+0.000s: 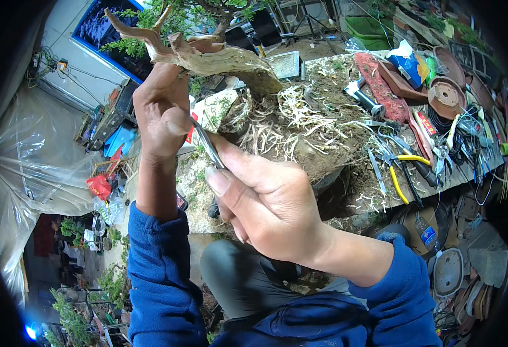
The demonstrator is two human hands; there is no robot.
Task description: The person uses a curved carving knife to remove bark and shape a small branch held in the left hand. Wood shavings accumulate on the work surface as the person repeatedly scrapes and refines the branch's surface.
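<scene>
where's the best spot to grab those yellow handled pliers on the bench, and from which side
Grip the yellow handled pliers by the two handles, coming from the near bench edge. The handles point toward that edge, while the jaws end lies among other tools.

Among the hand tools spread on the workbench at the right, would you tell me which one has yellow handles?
The pliers lying near the bench's front edge: their two curved handles are bright yellow, while the neighbouring tweezers and other tools around them are bare metal or dark-handled.
</scene>
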